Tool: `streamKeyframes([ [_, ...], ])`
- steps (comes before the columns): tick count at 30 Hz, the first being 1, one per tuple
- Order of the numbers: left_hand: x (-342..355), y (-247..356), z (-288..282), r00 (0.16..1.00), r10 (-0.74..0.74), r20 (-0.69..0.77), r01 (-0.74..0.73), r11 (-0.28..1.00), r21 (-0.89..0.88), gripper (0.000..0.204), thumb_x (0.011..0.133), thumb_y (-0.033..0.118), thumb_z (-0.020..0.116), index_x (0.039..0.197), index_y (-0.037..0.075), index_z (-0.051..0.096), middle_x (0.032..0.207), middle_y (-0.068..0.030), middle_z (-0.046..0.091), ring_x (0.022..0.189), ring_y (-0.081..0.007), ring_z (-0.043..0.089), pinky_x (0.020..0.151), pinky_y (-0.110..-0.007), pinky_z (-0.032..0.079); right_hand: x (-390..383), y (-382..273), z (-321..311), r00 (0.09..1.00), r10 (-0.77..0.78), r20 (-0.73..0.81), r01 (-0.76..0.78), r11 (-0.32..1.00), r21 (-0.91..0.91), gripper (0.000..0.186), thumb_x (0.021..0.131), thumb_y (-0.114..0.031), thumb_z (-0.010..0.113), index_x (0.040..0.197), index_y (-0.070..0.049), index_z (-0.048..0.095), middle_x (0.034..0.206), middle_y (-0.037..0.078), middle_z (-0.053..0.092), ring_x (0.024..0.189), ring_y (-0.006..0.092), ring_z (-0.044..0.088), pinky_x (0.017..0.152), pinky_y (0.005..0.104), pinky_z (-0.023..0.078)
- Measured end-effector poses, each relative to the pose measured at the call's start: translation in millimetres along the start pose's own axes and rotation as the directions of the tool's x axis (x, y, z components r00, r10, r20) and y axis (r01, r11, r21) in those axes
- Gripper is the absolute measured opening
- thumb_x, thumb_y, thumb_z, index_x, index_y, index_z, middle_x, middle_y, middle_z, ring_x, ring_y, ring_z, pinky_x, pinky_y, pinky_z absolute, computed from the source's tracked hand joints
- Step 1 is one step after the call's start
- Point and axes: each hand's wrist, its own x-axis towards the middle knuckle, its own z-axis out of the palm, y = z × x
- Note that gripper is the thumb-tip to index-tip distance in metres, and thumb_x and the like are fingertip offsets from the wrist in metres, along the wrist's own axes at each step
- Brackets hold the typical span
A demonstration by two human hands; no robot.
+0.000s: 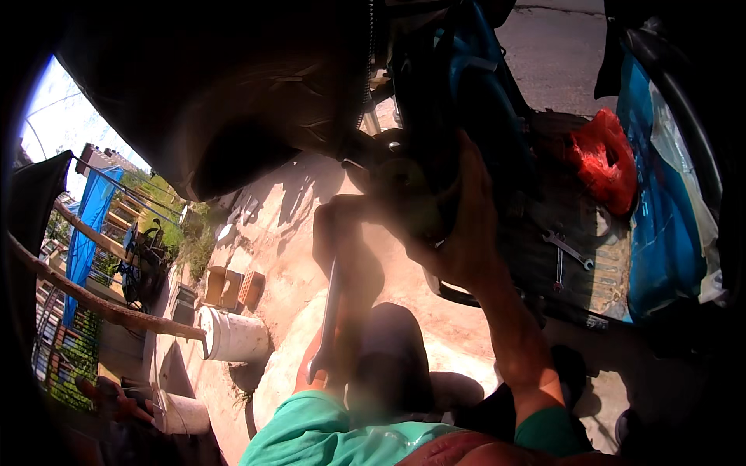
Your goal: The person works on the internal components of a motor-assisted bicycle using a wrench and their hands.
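My left hand [342,221], blurred and partly in shade, is closed round a long metal wrench [332,303]. The wrench's shaft runs down from the fist toward my green sleeve, its jaw end lowest. My right hand [468,233] cups a dark round mechanical part [404,179] from the right, thumb below and fingers along its side. Deep shadow hides the details of this part and where the fingertips rest. It belongs to a vehicle with a dark seat-like body [233,85] and blue panels [660,241]. On the vehicle's footboard [544,210] lie two more wrenches [569,248].
A red plastic bag [606,161] rests on the footboard beside the blue panel. At left stand a white bucket [233,335] and another pale bucket [183,413], with bricks [250,290] behind. A wooden pole [109,307] slants past the first bucket. A blue tarp [93,225] hangs farther off.
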Motion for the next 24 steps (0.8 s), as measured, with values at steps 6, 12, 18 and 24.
streamKeyframes([
  [6,-15,-26,-2,0.987,-0.046,-0.152,0.008,0.971,-0.241,0.021,0.109,0.016,0.037,0.102,0.001,0.05,0.1,-0.0141,0.06,0.082,-0.0166,0.058,0.07,-0.027,0.053,0,9,-1,0.978,-0.206,0.029,0.208,0.969,-0.135,0.104,0.076,-0.02,0.083,0.157,0.002,0.02,0.152,0.033,0.037,0.137,0.0502,0.044,0.113,0.0539,0.04],
  [12,-16,-36,-5,0.976,-0.09,-0.2,0.022,0.948,-0.319,0.026,0.109,0.025,0.034,0.103,0.005,0.048,0.101,-0.0181,0.061,0.092,-0.0245,0.06,0.081,-0.035,0.052,-8,22,0,0.991,-0.115,0.062,0.113,0.993,0.035,0.108,0.074,-0.017,0.083,0.159,-0.004,0.018,0.154,0.034,0.033,0.14,0.0522,0.041,0.112,0.0564,0.04],
  [18,-11,-22,-6,0.988,-0.033,-0.151,-0.013,0.956,-0.292,0.027,0.109,0.03,0.033,0.105,0.007,0.048,0.102,-0.0197,0.061,0.09,-0.0268,0.06,0.083,-0.037,0.051,-10,22,8,0.993,-0.116,-0.034,0.119,0.989,0.091,0.094,0.077,-0.019,0.082,0.155,-0.007,0.029,0.152,0.031,0.04,0.135,0.0518,0.046,0.108,0.0586,0.042],
  [24,-4,-20,1,0.963,0.246,-0.112,-0.223,0.957,0.188,0.026,0.108,0.026,0.032,0.104,0.005,0.047,0.098,-0.0169,0.056,0.085,-0.0247,0.057,0.073,-0.037,0.049,-10,22,8,0.989,-0.136,-0.06,0.139,0.989,0.058,0.086,0.079,-0.022,0.081,0.151,-0.004,0.036,0.151,0.03,0.043,0.133,0.0511,0.049,0.108,0.0584,0.042],
])
